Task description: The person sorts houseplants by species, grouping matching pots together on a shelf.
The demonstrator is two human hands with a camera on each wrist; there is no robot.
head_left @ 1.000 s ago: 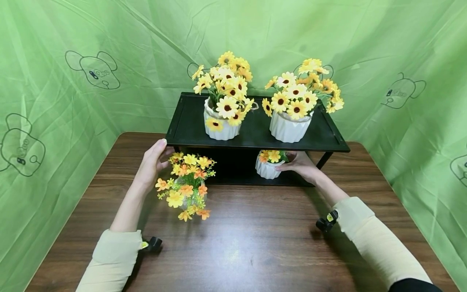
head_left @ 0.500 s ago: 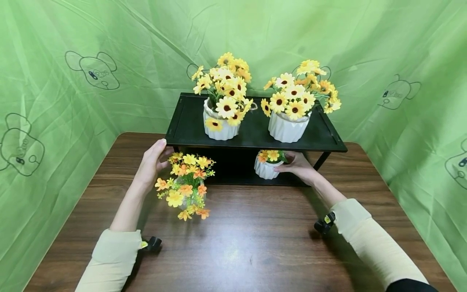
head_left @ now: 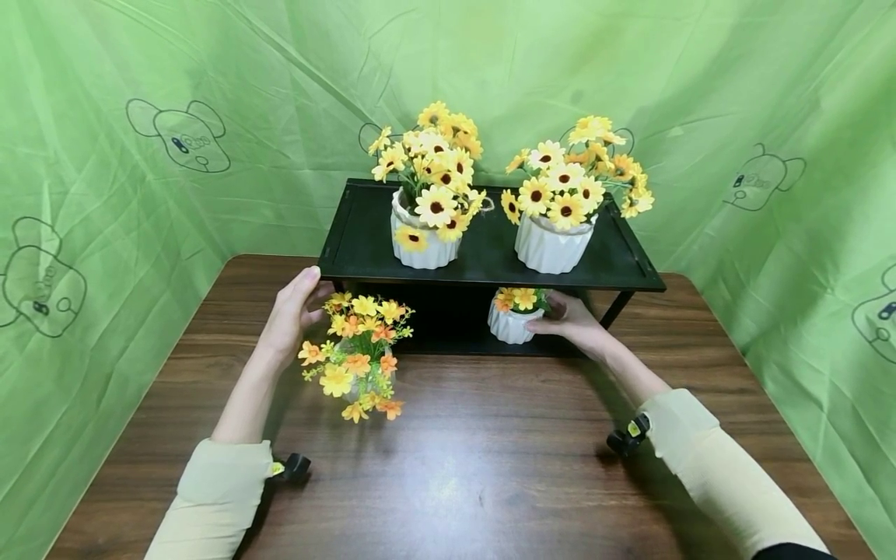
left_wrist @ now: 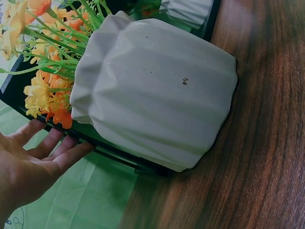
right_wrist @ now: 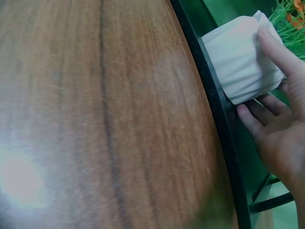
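Note:
My left hand (head_left: 288, 315) holds the left front corner of a black two-tier shelf (head_left: 357, 233), thumb on the top edge and fingers along its side. Just right of that hand, a white fluted flowerpot (left_wrist: 157, 90) with orange and yellow flowers (head_left: 357, 363) stands on the table before the shelf. My right hand (head_left: 570, 319) reaches under the top tier and grips a smaller-looking white flowerpot (head_left: 511, 327) on the lower tier. In the right wrist view, the thumb lies on the pot's side and the fingers (right_wrist: 250, 121) come round below it.
Two white pots of yellow daisies, a left one (head_left: 427, 246) and a right one (head_left: 556, 245), stand on the top tier. The wooden table (head_left: 448, 467) extends in front. A green cloth (head_left: 280, 140) with bear drawings hangs behind and at both sides.
The shelf's right end and the pots there have shifted slightly to the left. My right hand keeps its grip on the lower pot; the left hand has stayed put.

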